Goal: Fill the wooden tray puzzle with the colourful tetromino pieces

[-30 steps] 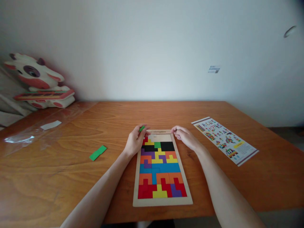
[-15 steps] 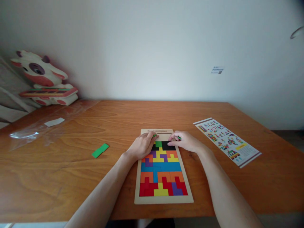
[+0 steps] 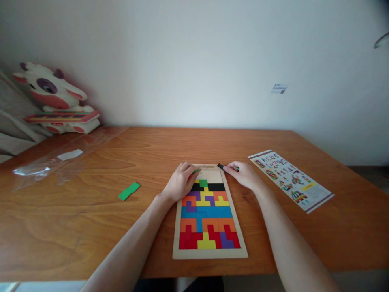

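Observation:
A wooden puzzle board (image 3: 209,254) lies before me, its lower part filled with red, yellow, purple, orange and blue block pieces. Toward its far end a green piece (image 3: 203,183) and a black piece (image 3: 216,187) sit in the frame, below a bare pale strip. My left hand (image 3: 180,183) rests over the upper left edge, fingers closed on a thin green puzzle piece (image 3: 196,171). Off the upper right corner, my right hand (image 3: 243,175) pinches a black puzzle piece (image 3: 222,166), tilted. A bit of green (image 3: 238,168) shows among its fingers.
Two-toned only by its shape, a loose green piece (image 3: 129,191) lies left of the board. A printed pattern sheet (image 3: 291,180) lies to the right. Clear plastic wrapping (image 3: 45,172) and a cow-shaped toy keyboard (image 3: 60,99) are at far left, near the wall.
My right hand has lifted a black piece off the upper right of the board and moved slightly away and right. My left hand has shifted a little, showing more of its green piece.

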A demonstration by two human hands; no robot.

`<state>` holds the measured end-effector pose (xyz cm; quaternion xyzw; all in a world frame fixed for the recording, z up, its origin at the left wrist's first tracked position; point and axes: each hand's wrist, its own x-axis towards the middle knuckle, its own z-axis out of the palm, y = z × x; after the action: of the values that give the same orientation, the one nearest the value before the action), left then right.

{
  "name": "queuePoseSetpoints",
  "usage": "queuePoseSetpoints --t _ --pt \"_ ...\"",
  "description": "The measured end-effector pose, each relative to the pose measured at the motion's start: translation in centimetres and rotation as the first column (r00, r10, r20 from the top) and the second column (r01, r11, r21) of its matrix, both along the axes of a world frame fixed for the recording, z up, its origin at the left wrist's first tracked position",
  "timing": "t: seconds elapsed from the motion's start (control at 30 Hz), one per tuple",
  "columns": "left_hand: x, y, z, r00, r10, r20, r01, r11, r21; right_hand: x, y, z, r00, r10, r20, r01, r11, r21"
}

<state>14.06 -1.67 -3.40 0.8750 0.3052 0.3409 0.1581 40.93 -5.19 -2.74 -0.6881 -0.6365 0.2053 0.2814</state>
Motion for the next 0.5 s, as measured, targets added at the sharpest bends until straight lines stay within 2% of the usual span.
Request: queuePoseSetpoints --t 0.07,0.13,0.2,0.23,0.3,0.33,0.5 --pt "0.0 0.0 -0.1 1.0 0.004 -0.003 -0.004 0.999 -0.05 0.2 0.0 -0.2 0.997 -0.071 0.044 0.07 0.997 0.019" --pt "0.1 -0.1 -0.2 0.999 0.031 -0.014 -0.032 0.995 -0.096 0.0 -0.1 0.0 0.995 -0.085 0.053 0.081 0.995 0.06" --pt "0.1 -0.2 -0.3 0.997 0.071 -0.013 -0.072 0.989 -0.132 -0.4 -0.3 0.5 0.999 0.014 0.035 -0.016 0.998 0.061" --pt "0.2 -0.3 -0.3 0.997 0.082 -0.008 -0.083 0.986 -0.148 -0.7 -0.5 0.8 0.994 0.107 0.015 -0.107 0.994 0.028" --pt "0.2 -0.4 -0.3 0.997 0.076 -0.002 -0.075 0.983 -0.168 -1.2 -0.9 1.5 0.96 0.277 -0.044 -0.28 0.956 -0.087" --pt "0.3 -0.4 -0.3 0.998 0.066 -0.003 -0.066 0.983 -0.172 -1.4 -1.1 1.8 0.946 0.319 -0.065 -0.325 0.935 -0.142" --pt "0.5 -0.4 -0.4 0.998 0.038 -0.042 -0.044 0.99 -0.138 -2.1 -1.6 2.6 0.941 0.327 -0.086 -0.338 0.898 -0.281"
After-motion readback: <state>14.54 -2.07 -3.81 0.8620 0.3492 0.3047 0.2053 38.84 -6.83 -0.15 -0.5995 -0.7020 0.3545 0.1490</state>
